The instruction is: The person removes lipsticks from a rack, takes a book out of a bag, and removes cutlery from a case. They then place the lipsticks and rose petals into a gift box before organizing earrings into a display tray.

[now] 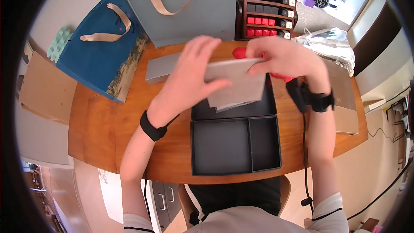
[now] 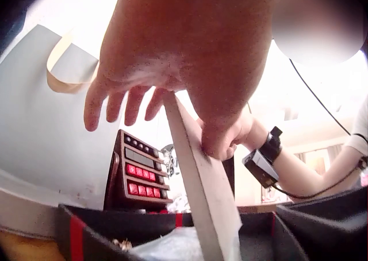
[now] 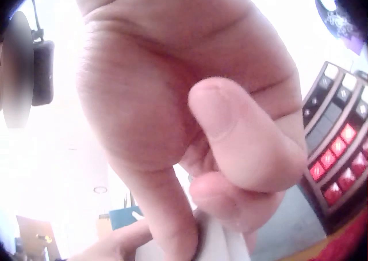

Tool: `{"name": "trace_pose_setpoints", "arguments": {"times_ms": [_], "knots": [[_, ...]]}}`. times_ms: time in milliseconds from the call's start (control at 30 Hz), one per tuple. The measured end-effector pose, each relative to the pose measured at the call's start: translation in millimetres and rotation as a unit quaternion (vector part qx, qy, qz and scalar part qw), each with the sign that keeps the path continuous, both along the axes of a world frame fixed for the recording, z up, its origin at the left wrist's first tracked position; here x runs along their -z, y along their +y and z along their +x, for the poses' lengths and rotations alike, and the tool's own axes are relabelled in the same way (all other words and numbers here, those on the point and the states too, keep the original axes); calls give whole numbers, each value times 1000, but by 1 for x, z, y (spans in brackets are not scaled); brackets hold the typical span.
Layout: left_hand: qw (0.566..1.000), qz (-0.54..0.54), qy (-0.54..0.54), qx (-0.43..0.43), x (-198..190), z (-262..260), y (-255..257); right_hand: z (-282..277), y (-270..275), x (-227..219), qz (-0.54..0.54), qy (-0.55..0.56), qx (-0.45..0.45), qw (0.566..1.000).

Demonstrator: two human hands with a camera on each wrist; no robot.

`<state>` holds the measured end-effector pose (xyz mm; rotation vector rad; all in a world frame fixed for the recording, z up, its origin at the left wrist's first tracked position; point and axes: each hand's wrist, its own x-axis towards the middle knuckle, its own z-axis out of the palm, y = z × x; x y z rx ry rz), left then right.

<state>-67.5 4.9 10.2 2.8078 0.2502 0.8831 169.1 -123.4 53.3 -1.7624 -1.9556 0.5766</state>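
Observation:
A slim, light-grey flat box (image 1: pixel 236 84) stands tilted above the rear half of an opened black case (image 1: pixel 269 97). My right hand (image 1: pixel 286 58) pinches its upper right corner between thumb and curled fingers. At the box's left side is my left hand (image 1: pixel 189 75), thumb stretched across its near face and fingers loosely extended. The left wrist view shows the box's edge (image 2: pixel 198 174) between that thumb and the spread fingers. A crumpled clear plastic bag (image 2: pixel 172 244) lies in the case below. The case's front tray (image 1: pixel 220 146) has a divider making two compartments.
A blue paper bag (image 1: pixel 101 51) and a grey gift bag (image 1: pixel 194 17) stand behind to the left. A wooden rack (image 1: pixel 267 15) of red and dark pieces is at the back, silver wrapping (image 1: pixel 330 45) at right. A grey box (image 1: pixel 161 69) lies left on the wooden table (image 1: pixel 103 133).

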Motion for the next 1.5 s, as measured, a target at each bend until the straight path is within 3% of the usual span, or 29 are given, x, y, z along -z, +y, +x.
{"name": "trace_pose_setpoints", "arguments": {"times_ms": [33, 133, 167, 400, 433, 533, 633, 833, 1100, 1233, 1367, 1500], "knots": [[997, -21, -69, -27, -4, 1, -4, 4, -7, -7, -4, 27, 20, 999], [995, -80, -30, -55, -14, -5, -6, 13, -17, -18, -8, 48, 62, 997], [1000, -19, -11, -21, -13, -6, -3, 16, -19, -18, -8, 35, 86, 996], [983, -33, 170, 55, 19, 2, -20, 35, -13, 4, 16, -105, 159, 982], [974, -36, 220, 51, 18, 4, -22, 34, -13, 4, 23, -119, 159, 980], [970, 26, 238, 43, 23, 10, -24, 30, -13, -3, -23, -128, 179, 975], [952, 27, 302, -32, 15, 11, -33, 33, -15, -4, -27, -133, 191, 972], [968, -34, 247, 37, 33, 14, -11, 35, -19, -7, -42, -103, 222, 969], [976, -33, 213, -8, 25, 18, -13, 53, -26, -5, 50, -118, 195, 972], [973, -160, 160, -39, 14, 18, -15, 56, -29, -8, 85, 6, 192, 978], [965, -234, 106, -53, -12, 4, -10, 54, -32, -16, 89, 23, 197, 976], [942, -262, 202, -57, -48, -20, -17, 51, -32, -14, 123, 16, 204, 971]]}}
